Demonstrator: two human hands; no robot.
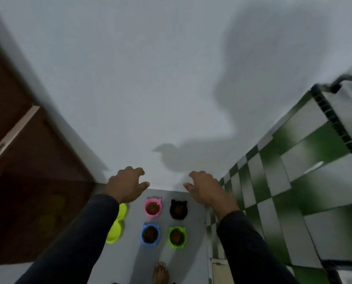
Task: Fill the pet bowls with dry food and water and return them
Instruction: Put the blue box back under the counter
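Pet bowls [153, 208] below two outstretched, empty hands.

The left forearm's dark sleeve [74, 242] covers the left part of the yellow-green double bowl [117, 224], so what its two wells contain cannot be told. The contents of the pink bowl [153, 207], black bowl [178, 209], blue bowl [150, 234] and green bowl [177, 237] appear only as brown blur, too small to resolve into pieces. A bare foot [160, 272] is cut off by the lower edge. Both sleeves run out of the frame at the bottom. The brown door [17, 160] is cropped at the left edge. The green-and-white tiled wall [294, 191] is smeared by motion blur, and the dark fitting [337, 85] at its top is indistinct.
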